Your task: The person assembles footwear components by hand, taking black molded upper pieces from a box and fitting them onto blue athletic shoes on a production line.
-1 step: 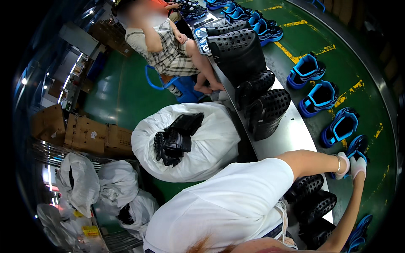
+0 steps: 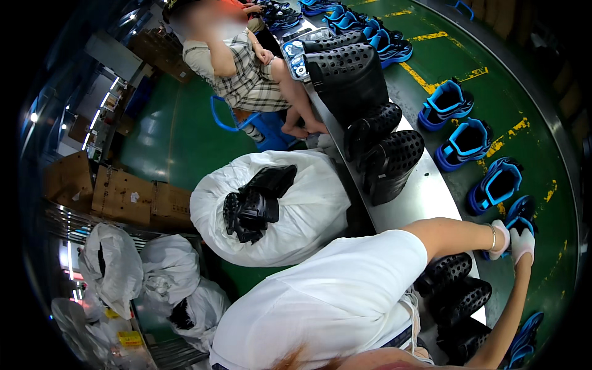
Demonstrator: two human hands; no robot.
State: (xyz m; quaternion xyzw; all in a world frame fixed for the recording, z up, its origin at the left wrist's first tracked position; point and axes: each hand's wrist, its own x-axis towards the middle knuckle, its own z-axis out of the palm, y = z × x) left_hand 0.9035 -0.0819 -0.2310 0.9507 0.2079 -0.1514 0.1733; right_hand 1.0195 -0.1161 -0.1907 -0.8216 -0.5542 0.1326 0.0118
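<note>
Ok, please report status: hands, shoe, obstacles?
Both hands, left hand and right hand, gloved, on blue-black shoe. Shoe on green belt. Black perforated shoes near elbow.

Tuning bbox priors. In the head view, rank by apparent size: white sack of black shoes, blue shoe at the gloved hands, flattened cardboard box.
1. white sack, clearly largest.
2. flattened cardboard box.
3. blue shoe, smallest, partly covered by the gloved hands.
Fisheye bending makes the last two less sure.

A glossy green floor (image 2: 166,135) reflects ceiling lights. Left of the big white sack (image 2: 308,209) lie flattened cardboard boxes (image 2: 132,197); below it more white sacks (image 2: 169,268). A blue stool (image 2: 262,126) stands just above it
</note>
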